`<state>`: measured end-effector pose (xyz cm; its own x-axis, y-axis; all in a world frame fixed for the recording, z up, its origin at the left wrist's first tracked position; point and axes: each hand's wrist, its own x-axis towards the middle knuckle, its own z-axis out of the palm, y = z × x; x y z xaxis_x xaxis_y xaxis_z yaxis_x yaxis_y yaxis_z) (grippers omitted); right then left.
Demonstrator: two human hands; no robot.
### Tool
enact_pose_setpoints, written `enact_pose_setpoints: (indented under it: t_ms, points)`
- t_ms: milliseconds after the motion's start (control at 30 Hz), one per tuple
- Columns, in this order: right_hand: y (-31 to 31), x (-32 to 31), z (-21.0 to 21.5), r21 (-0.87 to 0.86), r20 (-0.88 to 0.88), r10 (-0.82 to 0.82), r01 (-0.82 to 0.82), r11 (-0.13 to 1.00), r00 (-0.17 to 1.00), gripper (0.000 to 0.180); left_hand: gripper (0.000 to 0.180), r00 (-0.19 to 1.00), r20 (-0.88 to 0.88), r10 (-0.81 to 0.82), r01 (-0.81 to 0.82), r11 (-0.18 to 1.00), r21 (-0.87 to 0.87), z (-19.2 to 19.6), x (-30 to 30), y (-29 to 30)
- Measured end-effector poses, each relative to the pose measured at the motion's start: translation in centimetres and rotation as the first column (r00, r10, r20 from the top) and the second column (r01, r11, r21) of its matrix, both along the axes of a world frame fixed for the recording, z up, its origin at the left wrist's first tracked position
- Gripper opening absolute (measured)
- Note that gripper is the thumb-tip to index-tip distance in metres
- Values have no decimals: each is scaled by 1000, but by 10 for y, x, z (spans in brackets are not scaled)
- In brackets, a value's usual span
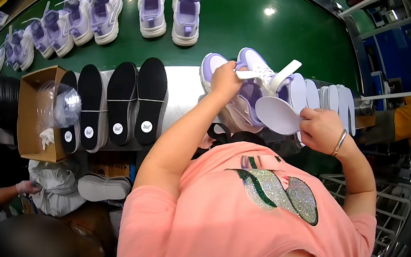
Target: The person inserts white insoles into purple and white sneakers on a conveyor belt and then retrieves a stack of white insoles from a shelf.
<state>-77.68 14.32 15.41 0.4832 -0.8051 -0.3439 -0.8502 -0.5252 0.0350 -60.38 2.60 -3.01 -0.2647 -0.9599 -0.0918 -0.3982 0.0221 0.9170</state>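
Two white and purple sneakers stand side by side in front of me, toes pointing away. My left hand (226, 80) is closed at the tongue of the left sneaker (237, 113), whose purple lining shows. My right hand (323, 130) pinches one end of a white insole (277, 115). Its rounded other end hangs by the heel openings of the sneakers. Beside it, the right sneaker (257, 63) has a white strap (286, 75) sticking up and out to the right.
Rows of white insoles (336, 102) stand to the right. Left are bundled black insoles (151, 99) and a cardboard box (25, 117) with clear plastic pieces (60, 104). More sneakers (105, 16) line the green conveyor belt (252, 11). A gloved co-worker's hand (27, 187) is at far left.
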Motion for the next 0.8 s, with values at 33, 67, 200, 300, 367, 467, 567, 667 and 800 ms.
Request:
enact_pose_setpoints:
  t_ms: [33,67,200,300,367,467,567,667,800]
  points:
    - [-1,2,3,20,-52,22,-21,1000,998,7,35,1000,-20,3,-3,1000,-26,4,-6,2]
    - [1,7,-1,3,-81,13,-12,1000,997,7,37,999,-30,21,-23,999,-48,6,-8,9]
    - [-4,30,-36,-30,-83,7,-10,999,997,10,48,983,-148,105,-124,985,-120,-2,18,49]
    - [-12,31,-52,-24,-99,-24,21,999,995,14,44,998,-25,56,-61,964,-260,41,98,104]
    - [-16,29,-55,8,-88,-5,6,1000,996,14,32,955,-232,185,-168,982,92,62,152,149]
    - [-15,26,-59,61,-55,-39,42,997,998,14,14,550,-103,829,-832,534,-148,27,220,227]
    - [-19,28,-62,65,-55,-14,17,998,998,12,35,-443,130,887,-823,-344,-452,-28,306,310]
    - [-35,30,-63,83,-62,69,-63,995,996,12,50,-761,454,462,-498,-866,46,-98,333,370]
    - [-41,39,-63,125,-110,80,-67,990,991,12,62,-801,3,599,-201,-273,941,-186,311,371]
